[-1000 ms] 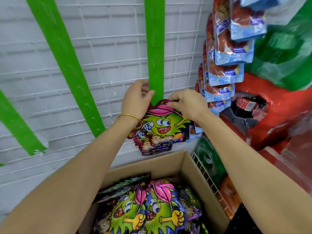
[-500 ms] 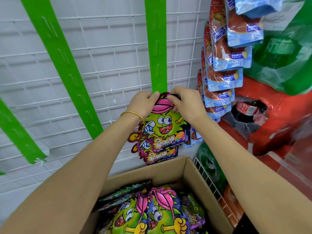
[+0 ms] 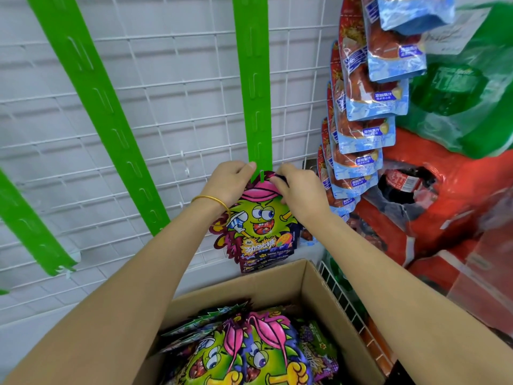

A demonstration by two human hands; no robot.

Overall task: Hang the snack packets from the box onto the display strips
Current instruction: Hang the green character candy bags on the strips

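A green cartoon-faced snack packet (image 3: 261,218) with a pink top hangs against the lower end of the middle green display strip (image 3: 254,87). My left hand (image 3: 229,180) pinches the strip's lower end beside the packet's top left. My right hand (image 3: 301,190) pinches the packet's top edge at a strip hook. More packets of the same kind hang just below it (image 3: 263,262). The open cardboard box (image 3: 319,295) at the bottom holds several more of these packets (image 3: 249,348).
Two more green strips (image 3: 100,107) (image 3: 30,229) hang bare on the white wire grid (image 3: 177,107) to the left. Blue and red packets (image 3: 369,107) fill a strip to the right. Red and green bagged goods (image 3: 444,190) are stacked at right.
Both hands moved from spreading the packet's top at the strip to pinching at its hook. The view tilted down a little; the packet sits higher on the strip.
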